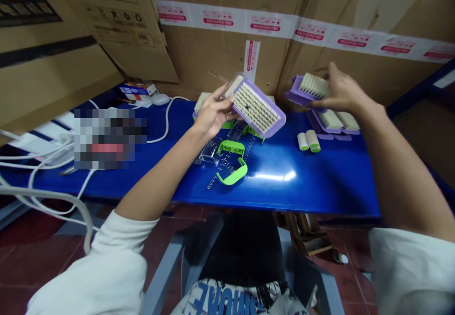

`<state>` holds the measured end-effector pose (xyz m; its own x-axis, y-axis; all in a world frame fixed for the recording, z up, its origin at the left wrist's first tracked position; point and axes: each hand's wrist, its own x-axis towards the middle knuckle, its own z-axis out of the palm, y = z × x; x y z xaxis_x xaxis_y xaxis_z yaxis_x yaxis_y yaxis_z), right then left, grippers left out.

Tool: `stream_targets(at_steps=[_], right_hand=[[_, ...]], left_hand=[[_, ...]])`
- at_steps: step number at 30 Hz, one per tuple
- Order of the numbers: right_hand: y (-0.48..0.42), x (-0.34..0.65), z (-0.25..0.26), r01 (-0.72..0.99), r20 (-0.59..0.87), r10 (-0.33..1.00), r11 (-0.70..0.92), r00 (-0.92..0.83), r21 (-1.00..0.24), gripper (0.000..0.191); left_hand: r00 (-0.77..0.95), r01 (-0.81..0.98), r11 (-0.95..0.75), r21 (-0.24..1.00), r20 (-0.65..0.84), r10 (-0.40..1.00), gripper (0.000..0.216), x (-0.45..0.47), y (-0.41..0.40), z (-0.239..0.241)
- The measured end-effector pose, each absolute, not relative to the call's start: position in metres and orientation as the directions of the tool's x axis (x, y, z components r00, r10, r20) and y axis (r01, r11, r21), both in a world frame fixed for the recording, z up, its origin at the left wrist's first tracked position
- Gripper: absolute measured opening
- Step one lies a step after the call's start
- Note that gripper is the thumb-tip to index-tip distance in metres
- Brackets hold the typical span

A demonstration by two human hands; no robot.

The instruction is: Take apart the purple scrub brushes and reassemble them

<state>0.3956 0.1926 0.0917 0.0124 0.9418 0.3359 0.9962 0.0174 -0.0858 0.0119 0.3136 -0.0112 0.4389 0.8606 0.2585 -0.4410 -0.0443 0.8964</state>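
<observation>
My left hand (212, 112) grips a purple brush (256, 107) with pale bristles, lifted and tilted above the blue table (320, 177). My right hand (340, 92) is closed on a second purple brush (308, 87) at the top of a stack of purple brushes (334, 121) at the back right. Below the left hand lie green plastic handles (232, 163), clear plastic pieces (210, 151) and a thin metal spring (217, 175).
Two small white rollers with green ends (308, 141) lie by the stack. More brushes (202, 101) sit behind my left hand. White cables (53, 182) trail over the table's left end. Cardboard boxes (220, 44) wall in the back and left.
</observation>
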Motion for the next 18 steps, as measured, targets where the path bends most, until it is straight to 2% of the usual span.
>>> stream_targets(at_steps=[3, 7, 11, 13, 15, 18], right_hand=[[0.139, 0.375, 0.102, 0.985, 0.330, 0.944, 0.067, -0.012, -0.157, 0.105], [0.085, 0.336, 0.070, 0.934, 0.193, 0.965, 0.226, -0.177, -0.276, 0.106], [0.074, 0.302, 0.030, 0.927, 0.056, 0.955, 0.295, -0.290, -0.230, 0.098], [0.078, 0.294, 0.022, 0.916, 0.023, 0.941, 0.333, -0.337, -0.226, 0.102], [0.086, 0.294, 0.025, 0.895, 0.049, 0.928, 0.368, -0.368, -0.252, 0.114], [0.103, 0.293, 0.044, 0.852, 0.273, 0.899, 0.420, -0.342, -0.314, 0.126]], left_hand=[[0.373, -0.510, 0.001, 0.860, 0.220, 0.901, 0.052, 0.014, 0.329, -0.022], [0.338, -0.554, 0.029, 0.832, 0.193, 0.921, 0.044, 0.018, 0.340, -0.035], [0.280, -0.554, 0.059, 0.830, 0.119, 0.953, 0.034, 0.018, 0.338, -0.034], [0.257, -0.547, 0.043, 0.836, 0.118, 0.959, 0.031, 0.016, 0.337, -0.030], [0.252, -0.534, 0.010, 0.845, 0.147, 0.957, 0.030, 0.013, 0.337, -0.025], [0.272, -0.526, -0.022, 0.850, 0.192, 0.943, 0.033, 0.009, 0.332, -0.020]])
